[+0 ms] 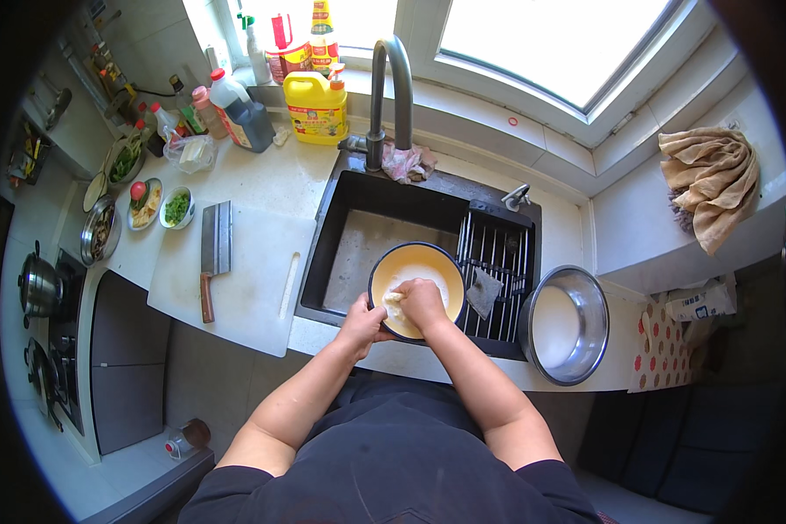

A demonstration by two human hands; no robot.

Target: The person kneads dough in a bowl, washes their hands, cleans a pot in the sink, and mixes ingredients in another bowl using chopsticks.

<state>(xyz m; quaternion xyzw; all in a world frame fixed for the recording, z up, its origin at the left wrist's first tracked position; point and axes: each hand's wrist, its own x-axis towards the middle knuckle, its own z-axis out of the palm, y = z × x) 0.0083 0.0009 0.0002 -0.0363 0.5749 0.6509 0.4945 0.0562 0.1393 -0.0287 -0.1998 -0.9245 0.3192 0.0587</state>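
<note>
My left hand (364,324) grips the near left side of a bowl (438,269) with a yellow inside and a dark rim, held over the front edge of the black sink (378,188). My right hand (420,300) is inside the bowl, its fingers closed and bent downward. Pale, doughy-looking stuff shows at those fingers, but what they hold is partly hidden. Whitish matter coats the bowl's bottom. Just right of the bowl, a grey scouring cloth (484,293) lies on the drying rack (503,250).
A steel basin (596,312) holding something white stands at the right. On the left, a cleaver (217,253) rests on a white cutting board (266,253). Beyond are a bowl of chopped greens (178,208), a plate (145,210), a yellow jug (315,108) and the faucet (399,87).
</note>
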